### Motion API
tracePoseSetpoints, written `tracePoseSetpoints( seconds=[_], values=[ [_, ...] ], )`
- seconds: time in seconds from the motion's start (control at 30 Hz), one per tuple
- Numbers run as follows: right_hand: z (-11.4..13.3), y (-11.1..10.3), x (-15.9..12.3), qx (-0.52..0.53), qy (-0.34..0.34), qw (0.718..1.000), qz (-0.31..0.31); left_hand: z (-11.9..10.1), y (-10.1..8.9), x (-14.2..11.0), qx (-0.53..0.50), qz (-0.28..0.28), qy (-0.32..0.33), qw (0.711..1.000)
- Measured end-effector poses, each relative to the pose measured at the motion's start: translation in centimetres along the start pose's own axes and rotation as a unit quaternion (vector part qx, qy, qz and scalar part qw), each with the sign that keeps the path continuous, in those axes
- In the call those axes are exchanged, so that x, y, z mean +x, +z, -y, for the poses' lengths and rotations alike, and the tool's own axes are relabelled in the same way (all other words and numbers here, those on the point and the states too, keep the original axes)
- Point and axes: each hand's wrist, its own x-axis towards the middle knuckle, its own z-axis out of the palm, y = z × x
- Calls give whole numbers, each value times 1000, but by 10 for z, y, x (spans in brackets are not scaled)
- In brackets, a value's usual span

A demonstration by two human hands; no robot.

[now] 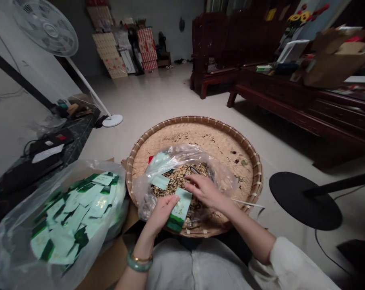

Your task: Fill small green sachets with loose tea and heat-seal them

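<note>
over a round woven bamboo tray (254, 169) on the tiled floor, the left hand (161, 213) had a pale green sachet (180, 209) pinched between thumb and fingers, tilted. the right hand (205, 191) lay just beside it, fingers half spread and curved downward; whether they gripped anything, i could not tell. below them, a heap of dried leaves (176, 181) sat inside a clear plastic bag (227, 177), with a small metal tool (195, 170) near the fingertips. to the left, a second plastic bag (110, 189) held many green sachets (79, 205).
</note>
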Motion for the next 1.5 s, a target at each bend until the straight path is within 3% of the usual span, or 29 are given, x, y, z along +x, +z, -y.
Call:
tracePoseSetpoints(
  seconds=[0.07, 0.27, 0.4, 0.5, 0.57, 0.63, 0.7, 0.87, 0.97, 1.2, 1.33, 1.43, 1.5],
  values=[
    [13, 10, 1, 41, -31, 998, 37, -2, 2, -2, 20, 11, 5, 1000],
    [19, 22, 1, 90, -52, 995, 1, 2, 1, -10, -6, 51, -27, 998],
    [12, 21, 10, 171, 24, 985, 27, 5, -6, -16, -46, 37, -30, 998],
    [6, 26, 27, 178, 86, 978, 61, -4, -20, -25, -190, -82, 24, 978],
    [7, 36, 40, 59, 55, 995, 64, -15, -32, -33, -311, -216, 131, 916],
    [12, 50, 52, -110, 3, 991, 77, -25, -41, -40, -359, -274, 224, 863],
    [20, 66, 62, -159, 10, 985, 71, -29, -44, -45, -371, -286, 250, 847],
    [24, 86, 81, -215, 56, 974, 46, -16, -30, -44, -342, -208, 206, 893],
    [13, 80, 96, -225, 69, 971, 45, -11, -22, -40, -328, -173, 174, 912],
    [2, 66, 122, -208, 44, 977, 21, -14, -17, -33, -324, -161, 131, 923],
    [9, 49, 106, -196, 25, 980, 11, -5, -19, -29, -298, -190, 99, 930],
    [7, 27, 78, -184, 6, 983, 3, 1, -17, -22, -289, -198, 80, 933],
    [3, 18, 54, -109, 12, 993, -33, 3, -10, -16, -296, -186, 65, 935]
  ],
)
